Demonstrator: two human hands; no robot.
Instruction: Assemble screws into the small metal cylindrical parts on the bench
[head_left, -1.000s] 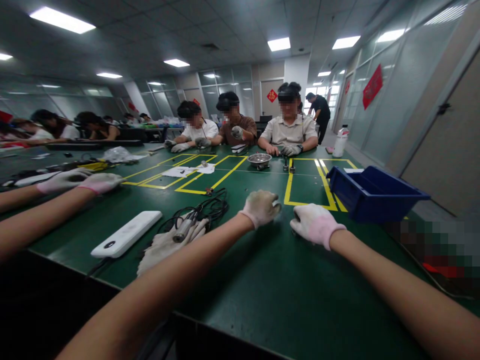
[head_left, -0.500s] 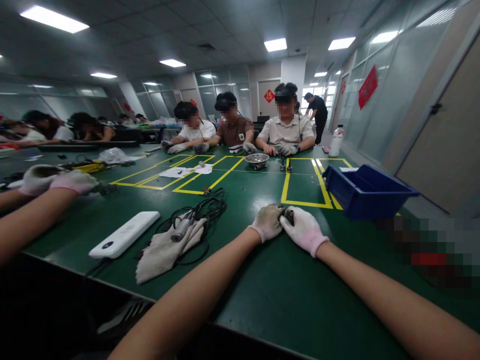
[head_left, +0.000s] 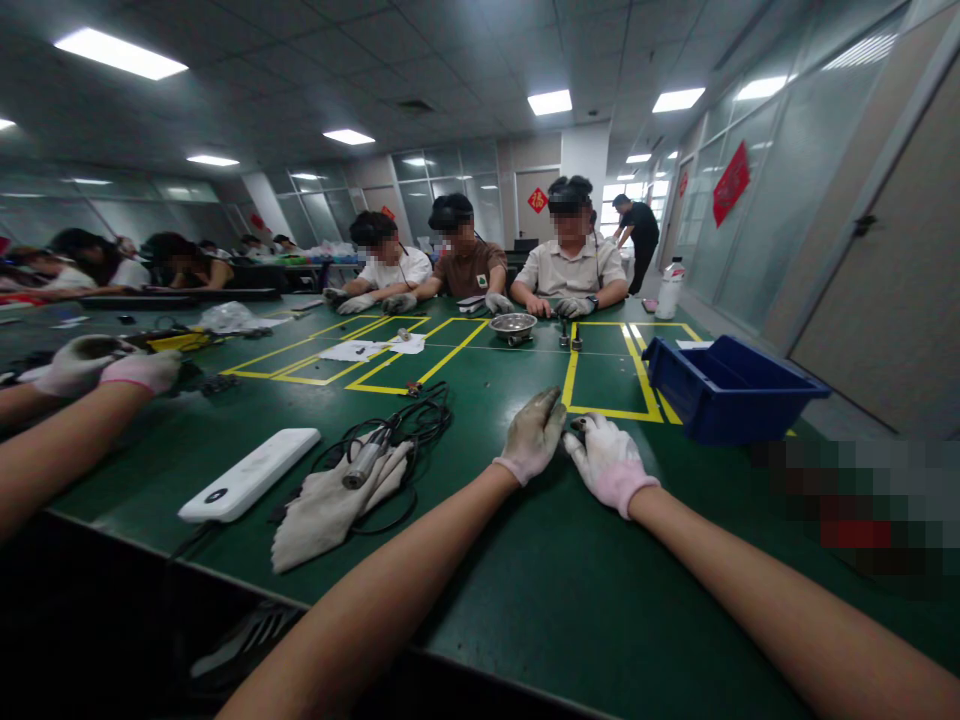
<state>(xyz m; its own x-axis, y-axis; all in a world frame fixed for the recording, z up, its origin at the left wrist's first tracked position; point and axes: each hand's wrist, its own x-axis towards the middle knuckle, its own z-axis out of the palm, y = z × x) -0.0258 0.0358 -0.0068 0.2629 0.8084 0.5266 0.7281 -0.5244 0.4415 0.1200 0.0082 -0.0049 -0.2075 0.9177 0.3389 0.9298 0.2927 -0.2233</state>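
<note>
Two gloved hands, side by side, slightly apart, low over the green worktop (head_left: 540, 590). Left hand (head_left: 531, 440): opened out, fingers long and together, pointing away and a little right; back of glove stained grey. Palm side hidden; cannot tell what it touches there. Right hand (head_left: 607, 465): fingers bent, thumb and forefinger closed on a small dark part (head_left: 578, 430), at the side facing the left hand.

Dark part: only a bit shows among the fingertips, just right of the left hand, near the corner of the yellow tape (head_left: 569, 380). Long axis and pointing direction: cannot tell; too small, mostly covered.

Nearby: blue bin (head_left: 739, 400) right of the right hand, beyond it. Metal bowl (head_left: 513, 323) farther off, two dark upright parts (head_left: 577, 339) to its right. Left of the left forearm, silver cylinder (head_left: 364, 466) on pale gloves (head_left: 319, 520), its axis slanting away to the right; white power bank (head_left: 251, 474) further left.
</note>
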